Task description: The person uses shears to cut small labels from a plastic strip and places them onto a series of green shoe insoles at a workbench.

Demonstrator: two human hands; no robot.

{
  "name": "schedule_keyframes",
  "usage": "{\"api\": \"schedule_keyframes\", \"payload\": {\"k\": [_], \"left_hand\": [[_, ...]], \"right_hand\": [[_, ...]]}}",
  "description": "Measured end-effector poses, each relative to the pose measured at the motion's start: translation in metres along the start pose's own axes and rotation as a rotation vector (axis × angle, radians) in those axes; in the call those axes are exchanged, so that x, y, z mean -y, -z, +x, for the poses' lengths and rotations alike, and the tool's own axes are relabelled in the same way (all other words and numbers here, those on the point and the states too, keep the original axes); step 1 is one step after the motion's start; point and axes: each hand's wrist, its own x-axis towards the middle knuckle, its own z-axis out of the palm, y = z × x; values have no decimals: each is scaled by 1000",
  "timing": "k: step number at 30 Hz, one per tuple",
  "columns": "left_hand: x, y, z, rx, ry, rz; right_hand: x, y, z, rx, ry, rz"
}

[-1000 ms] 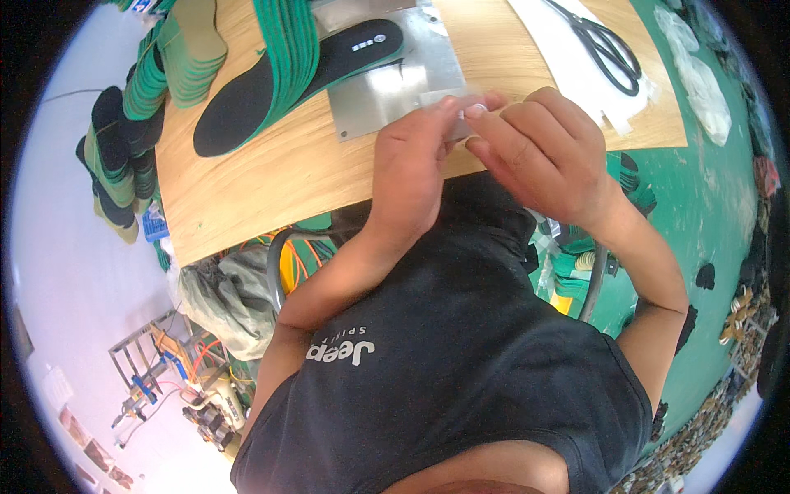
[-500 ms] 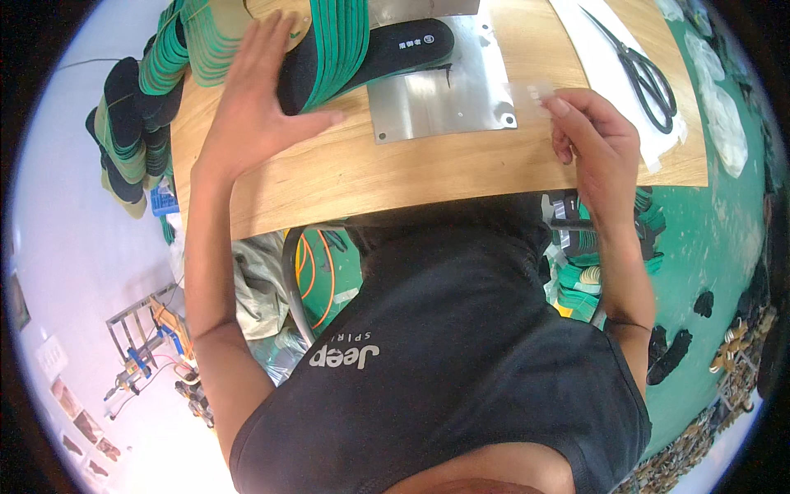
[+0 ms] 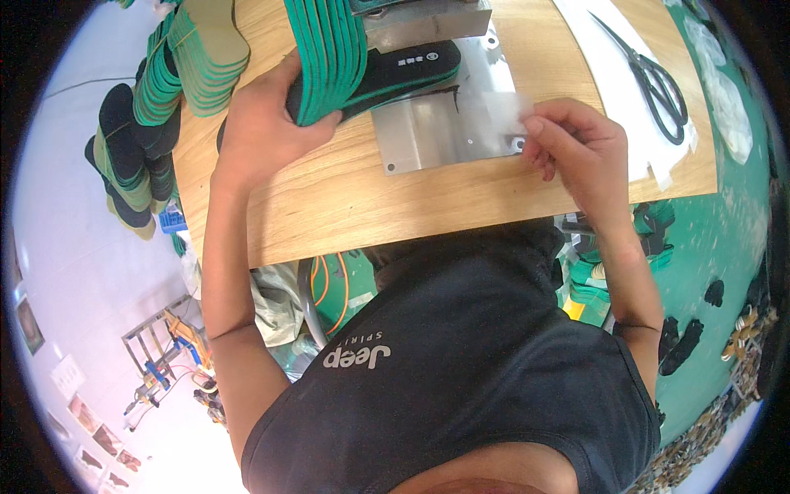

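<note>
My left hand [image 3: 267,132] is closed round the near end of a stack of green-edged insoles [image 3: 329,62], the thumb in front and the fingers partly hidden behind it. A black insole [image 3: 411,67] with small white print lies beside the stack, its rounded end reaching over a shiny metal plate [image 3: 436,136]. At the plate's right edge my right hand [image 3: 580,148] pinches a small translucent film [image 3: 506,109] between thumb and forefinger. The film hangs over the plate; whether it touches the metal is unclear.
More insole stacks [image 3: 210,58] stand at the table's far left, and dark ones [image 3: 123,140] hang past that edge. A metal block [image 3: 432,20] rests on the plate's far side. Black-handled scissors [image 3: 658,90] lie on white sheets [image 3: 605,62] at the right of the wooden table [image 3: 329,214].
My left hand, spread open before, has closed round the insole stack. My right hand has brought the film leftward over the metal plate. The whole view has shifted slightly.
</note>
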Motion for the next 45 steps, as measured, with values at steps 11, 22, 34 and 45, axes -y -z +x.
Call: {"api": "schedule_keyframes", "payload": {"k": [11, 22, 34, 45], "left_hand": [[63, 9, -19, -624, -66, -628], [61, 10, -23, -560, -2, -617], [65, 11, -20, -510, -79, -358], [57, 7, -18, -550, -136, -369]], "right_hand": [[6, -3, 28, -151, 722, -757], [-8, -33, 77, 58, 1108, -1210], [0, -49, 40, 164, 782, -1350], [-6, -63, 41, 57, 821, -1280]]}}
